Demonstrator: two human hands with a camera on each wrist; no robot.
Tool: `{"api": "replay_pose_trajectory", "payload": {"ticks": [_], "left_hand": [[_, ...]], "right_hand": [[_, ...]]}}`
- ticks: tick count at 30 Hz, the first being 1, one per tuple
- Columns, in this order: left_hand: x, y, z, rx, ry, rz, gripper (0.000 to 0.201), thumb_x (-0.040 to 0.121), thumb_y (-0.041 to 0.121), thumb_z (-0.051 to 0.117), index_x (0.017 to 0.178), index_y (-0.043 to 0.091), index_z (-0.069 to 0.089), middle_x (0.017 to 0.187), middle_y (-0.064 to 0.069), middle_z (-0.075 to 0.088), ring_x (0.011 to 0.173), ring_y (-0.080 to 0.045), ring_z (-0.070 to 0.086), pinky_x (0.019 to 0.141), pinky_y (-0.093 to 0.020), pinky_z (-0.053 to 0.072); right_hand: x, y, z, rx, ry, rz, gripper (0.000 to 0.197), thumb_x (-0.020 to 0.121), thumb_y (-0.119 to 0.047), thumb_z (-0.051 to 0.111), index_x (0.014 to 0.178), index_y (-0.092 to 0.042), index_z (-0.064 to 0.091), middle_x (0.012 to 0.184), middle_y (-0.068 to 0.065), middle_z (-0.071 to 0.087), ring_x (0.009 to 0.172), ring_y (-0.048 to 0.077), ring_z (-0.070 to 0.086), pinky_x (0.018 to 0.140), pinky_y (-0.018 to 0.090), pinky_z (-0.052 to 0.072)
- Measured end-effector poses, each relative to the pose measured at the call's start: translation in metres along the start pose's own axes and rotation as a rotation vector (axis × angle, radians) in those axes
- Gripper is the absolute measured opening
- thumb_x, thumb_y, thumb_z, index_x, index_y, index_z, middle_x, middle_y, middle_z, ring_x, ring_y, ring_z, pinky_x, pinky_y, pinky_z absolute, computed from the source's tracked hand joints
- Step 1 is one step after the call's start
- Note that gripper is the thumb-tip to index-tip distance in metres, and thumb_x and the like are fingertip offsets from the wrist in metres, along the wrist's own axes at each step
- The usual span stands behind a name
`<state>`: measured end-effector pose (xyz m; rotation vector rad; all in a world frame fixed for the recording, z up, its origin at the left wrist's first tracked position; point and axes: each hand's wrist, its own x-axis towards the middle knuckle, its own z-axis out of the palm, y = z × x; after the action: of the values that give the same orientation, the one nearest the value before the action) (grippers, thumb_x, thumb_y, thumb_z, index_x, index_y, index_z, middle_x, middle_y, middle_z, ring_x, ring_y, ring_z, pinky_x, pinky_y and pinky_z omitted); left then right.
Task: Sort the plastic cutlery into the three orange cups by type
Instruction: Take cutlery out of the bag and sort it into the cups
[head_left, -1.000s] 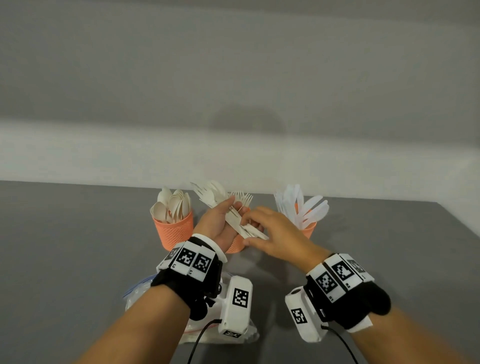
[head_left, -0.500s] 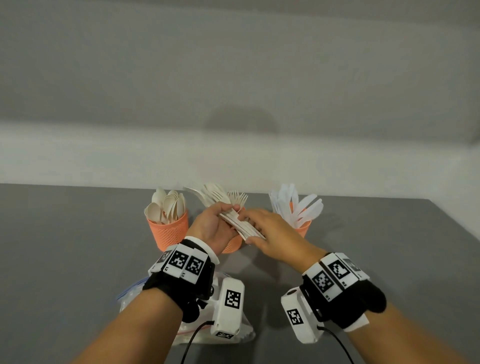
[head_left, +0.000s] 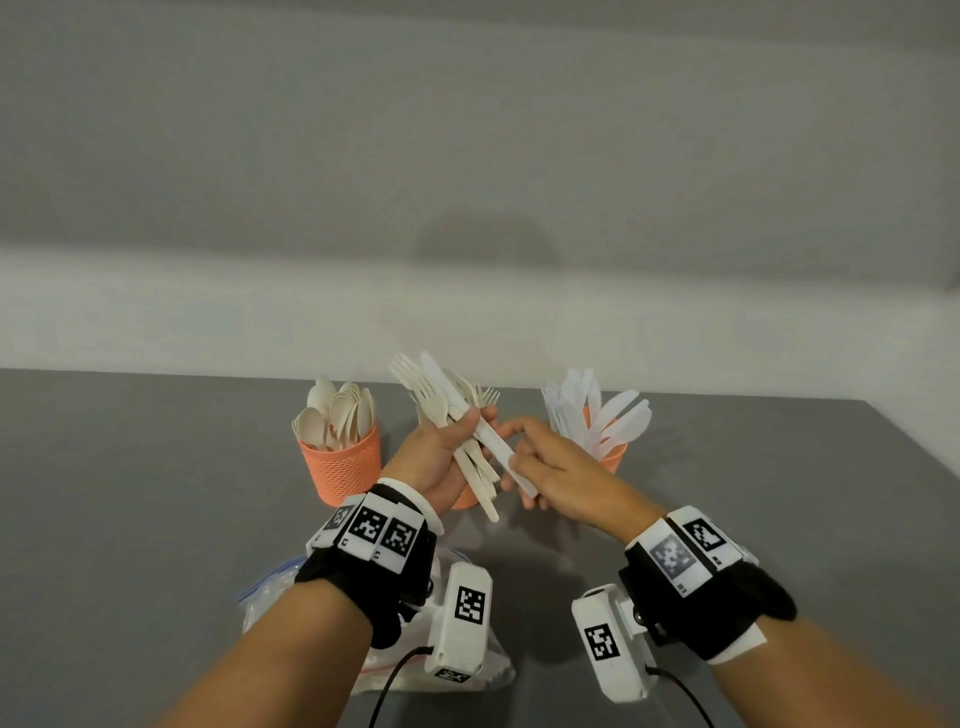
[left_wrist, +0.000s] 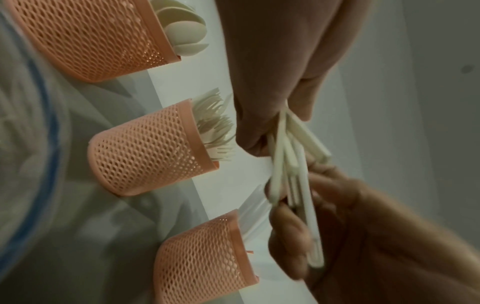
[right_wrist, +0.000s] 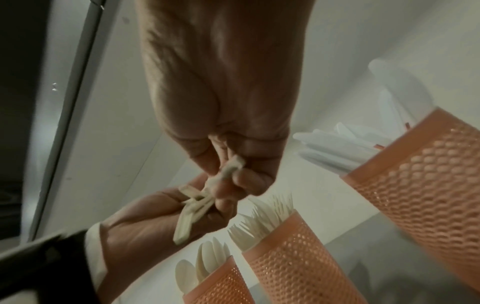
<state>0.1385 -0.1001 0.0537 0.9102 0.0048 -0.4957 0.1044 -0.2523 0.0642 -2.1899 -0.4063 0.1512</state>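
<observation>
Since half a second ago both hands have come nearer the camera and the right hand (head_left: 558, 478) has drawn one white knife (head_left: 501, 451) partway out of the bundle, handle end now low at centre frame.

Head view: left hand (head_left: 434, 457) at centre grips a fanned bundle of cutlery (head_left: 441, 410), fork heads pointing to upper left. Right hand pinches the knife handle with curled fingers, just right of the left hand. Spoon cup (head_left: 343, 465) sits left of centre, knife cup (head_left: 613, 454) right of centre, fork cup (head_left: 464, 500) mostly hidden behind the left hand. Plastic bag (head_left: 270, 597) lies lower left on the grey table (head_left: 130, 493), under the left wrist.

Left wrist view: left hand (left_wrist: 280, 67) at top centre closed round the bundle handles (left_wrist: 288, 148); right hand (left_wrist: 350, 236) at lower right clasps the long knife handle (left_wrist: 313, 226). Three orange mesh cups run down the left half: spoon cup (left_wrist: 98, 39) top, fork cup (left_wrist: 145, 148) middle, knife cup (left_wrist: 202, 255) bottom. Blurred.

Right wrist view: right hand (right_wrist: 223, 92) at top centre pinches the knife end (right_wrist: 230, 167). Left hand (right_wrist: 155, 222) lower left holds the bundle handles (right_wrist: 189, 214). Knife cup (right_wrist: 420, 181) at right, fork cup (right_wrist: 293, 261) lower centre, spoon cup (right_wrist: 221, 286) at bottom.
</observation>
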Motion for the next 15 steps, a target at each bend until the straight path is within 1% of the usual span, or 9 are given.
{"api": "replay_pose_trajectory", "payload": {"ticks": [2, 3, 4, 6, 8, 10, 12, 13, 15], "left_hand": [[0.002, -0.003, 0.003, -0.012, 0.028, 0.049, 0.014, 0.095, 0.011, 0.043, 0.095, 0.003, 0.054, 0.083, -0.011, 0.061, 0.062, -0.018, 0.070, 0.053, -0.034, 0.058], [0.002, -0.005, 0.004, -0.022, 0.037, 0.070, 0.013, 0.094, 0.009, 0.044, 0.102, 0.002, 0.053, 0.087, -0.013, 0.057, 0.063, -0.019, 0.070, 0.054, -0.034, 0.058], [0.002, -0.005, 0.005, -0.030, 0.037, 0.088, 0.018, 0.093, 0.007, 0.045, 0.110, 0.002, 0.051, 0.088, -0.015, 0.056, 0.064, -0.020, 0.070, 0.055, -0.033, 0.057], [0.003, -0.007, 0.005, -0.030, 0.040, 0.097, 0.028, 0.092, 0.005, 0.047, 0.120, 0.005, 0.048, 0.087, -0.016, 0.055, 0.064, -0.021, 0.069, 0.056, -0.034, 0.058], [0.004, -0.007, 0.005, -0.021, 0.037, 0.116, 0.032, 0.091, 0.004, 0.049, 0.122, 0.005, 0.047, 0.086, -0.015, 0.054, 0.067, -0.022, 0.066, 0.059, -0.034, 0.058], [0.006, -0.009, 0.003, -0.004, 0.036, 0.140, 0.034, 0.091, 0.003, 0.048, 0.124, 0.003, 0.046, 0.088, -0.015, 0.055, 0.073, -0.024, 0.064, 0.061, -0.034, 0.059], [0.005, -0.010, 0.004, 0.020, 0.035, 0.151, 0.029, 0.091, 0.004, 0.047, 0.120, 0.002, 0.048, 0.086, -0.015, 0.056, 0.071, -0.023, 0.066, 0.060, -0.033, 0.059], [0.006, -0.010, 0.003, 0.030, 0.035, 0.143, 0.022, 0.092, 0.005, 0.047, 0.113, 0.002, 0.051, 0.083, -0.014, 0.057, 0.066, -0.021, 0.067, 0.057, -0.032, 0.059], [0.007, -0.009, 0.000, 0.035, 0.050, 0.111, 0.011, 0.093, 0.009, 0.046, 0.098, 0.002, 0.053, 0.077, -0.012, 0.057, 0.062, -0.019, 0.067, 0.055, -0.031, 0.058]], "right_hand": [[0.002, -0.002, 0.005, -0.104, 0.065, -0.052, 0.009, 0.095, -0.023, 0.046, 0.102, -0.019, 0.050, 0.071, -0.006, 0.055, 0.058, -0.001, 0.051, 0.058, 0.014, 0.040], [0.004, -0.003, 0.007, -0.146, 0.113, -0.075, 0.010, 0.094, -0.025, 0.050, 0.098, -0.016, 0.053, 0.071, -0.011, 0.051, 0.060, -0.001, 0.050, 0.059, 0.013, 0.039], [0.006, -0.003, 0.009, -0.179, 0.160, -0.092, 0.013, 0.093, -0.025, 0.052, 0.095, -0.013, 0.056, 0.073, -0.012, 0.049, 0.062, 0.000, 0.048, 0.059, 0.012, 0.037], [0.010, -0.006, 0.009, -0.236, 0.219, -0.118, 0.018, 0.093, -0.021, 0.051, 0.088, -0.006, 0.060, 0.074, -0.007, 0.045, 0.063, 0.002, 0.043, 0.058, 0.015, 0.032], [0.012, -0.008, 0.007, -0.267, 0.213, -0.116, 0.022, 0.094, -0.016, 0.048, 0.084, -0.001, 0.061, 0.070, -0.003, 0.047, 0.061, 0.007, 0.042, 0.056, 0.020, 0.030], [0.011, -0.008, 0.007, -0.273, 0.189, -0.100, 0.021, 0.093, -0.014, 0.048, 0.085, 0.000, 0.061, 0.068, 0.001, 0.052, 0.058, 0.011, 0.045, 0.056, 0.020, 0.035], [0.009, -0.011, 0.006, -0.298, 0.156, -0.080, 0.017, 0.094, -0.014, 0.046, 0.092, -0.002, 0.059, 0.065, -0.001, 0.051, 0.059, 0.013, 0.047, 0.063, 0.027, 0.041], [0.008, -0.013, 0.006, -0.321, 0.122, -0.065, 0.017, 0.094, -0.014, 0.044, 0.100, -0.005, 0.056, 0.065, -0.005, 0.048, 0.062, 0.013, 0.048, 0.066, 0.030, 0.044], [0.005, -0.018, 0.002, -0.384, 0.023, -0.044, 0.020, 0.094, -0.011, 0.040, 0.112, -0.008, 0.051, 0.068, -0.009, 0.044, 0.068, 0.012, 0.048, 0.066, 0.025, 0.041]]}}
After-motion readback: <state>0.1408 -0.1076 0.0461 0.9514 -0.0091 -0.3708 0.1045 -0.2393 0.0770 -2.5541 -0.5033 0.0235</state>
